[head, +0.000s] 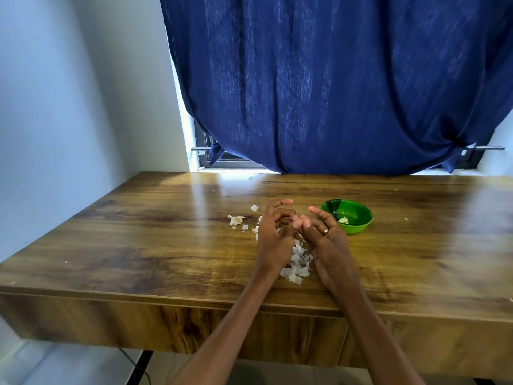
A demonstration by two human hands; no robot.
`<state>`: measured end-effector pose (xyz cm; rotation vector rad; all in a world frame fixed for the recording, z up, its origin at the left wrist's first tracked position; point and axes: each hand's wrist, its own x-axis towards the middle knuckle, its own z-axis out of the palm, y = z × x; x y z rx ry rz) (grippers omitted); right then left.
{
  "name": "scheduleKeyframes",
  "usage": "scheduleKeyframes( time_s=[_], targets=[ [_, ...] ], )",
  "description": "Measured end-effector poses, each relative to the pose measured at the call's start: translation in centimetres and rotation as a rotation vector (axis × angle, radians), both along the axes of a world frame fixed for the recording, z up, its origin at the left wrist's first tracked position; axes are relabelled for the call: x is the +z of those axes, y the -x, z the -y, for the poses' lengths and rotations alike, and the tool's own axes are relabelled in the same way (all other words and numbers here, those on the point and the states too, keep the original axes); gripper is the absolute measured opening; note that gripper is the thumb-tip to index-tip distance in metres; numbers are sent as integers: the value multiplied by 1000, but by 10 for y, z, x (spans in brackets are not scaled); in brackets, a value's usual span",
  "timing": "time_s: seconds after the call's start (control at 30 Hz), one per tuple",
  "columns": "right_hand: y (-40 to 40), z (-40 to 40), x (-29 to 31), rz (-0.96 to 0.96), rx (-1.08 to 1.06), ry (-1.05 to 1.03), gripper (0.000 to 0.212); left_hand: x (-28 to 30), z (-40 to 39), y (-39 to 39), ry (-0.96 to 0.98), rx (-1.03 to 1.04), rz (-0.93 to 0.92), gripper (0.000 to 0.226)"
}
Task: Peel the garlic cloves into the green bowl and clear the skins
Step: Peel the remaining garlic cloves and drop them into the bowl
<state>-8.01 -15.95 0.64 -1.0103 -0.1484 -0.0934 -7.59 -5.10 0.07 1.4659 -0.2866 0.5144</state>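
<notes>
Both grips meet above skin pile point(297, 266): left hand point(273, 234) and right hand point(323, 234) pinch something small at fingertips, likely clove, too hidden to confirm; skins drop straight to tabletop point(138, 240). Green bowl point(358, 226) just beside right hand, peeled clove point(343, 220) inside, short drop.

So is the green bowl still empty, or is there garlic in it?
Not empty: the round green plastic bowl, upright on the wooden table, holds at least one pale peeled garlic clove.
</notes>
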Motion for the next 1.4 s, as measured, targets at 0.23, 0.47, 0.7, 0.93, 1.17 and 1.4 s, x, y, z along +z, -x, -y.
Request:
scheduleKeyframes(
  time_s=[0.23, 0.47, 0.7, 0.93, 1.17, 1.4],
  targets=[
    [-4, 0, -7, 38, -64, 164, 31, -1, -2, -2, -55, 23, 21, 35],
    [-6, 0, -8, 66, -58, 257, 34, -2, -7, -3, -62, -33, -27, 30],
    [-9, 1, -12, 40, -62, 291, 34, -5, -8, -7, -60, -96, -45, 21],
    [-10, 1, -14, 9, 5, 242, 28, -5, -6, -6, -71, -138, -5, 17],
    [-10, -1, -11, 41, -32, 163, 33, -5, -5, -8, -82, 24, 31, 21],
    [-8, -1, -8, 57, -40, 176, 33, -6, -6, -8, -208, 142, 109, 9]
  ],
)
